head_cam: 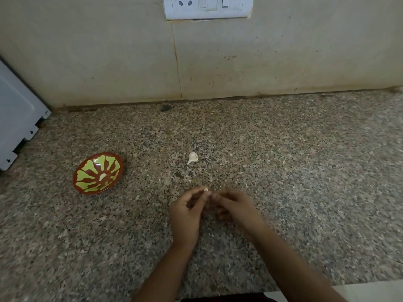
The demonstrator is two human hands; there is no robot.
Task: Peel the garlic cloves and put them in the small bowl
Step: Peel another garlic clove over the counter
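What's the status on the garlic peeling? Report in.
Left hand, right hand both pinching a clove. Bowl holds one peeled clove. Garlic piece waiting on counter. Nothing between hands and bowl.

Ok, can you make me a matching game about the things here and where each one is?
Things:
1. red-brown small bowl with green leaf pattern
2. white garlic piece with a thin tail
3. tiny pale garlic clove
4. white switch plate

Places:
A. up on the wall
B. pinched between the left hand and right hand
C. left side of the speckled stone counter
D. lying alone on the counter, beyond the hands

Pairs: 1-C, 2-D, 3-B, 4-A.
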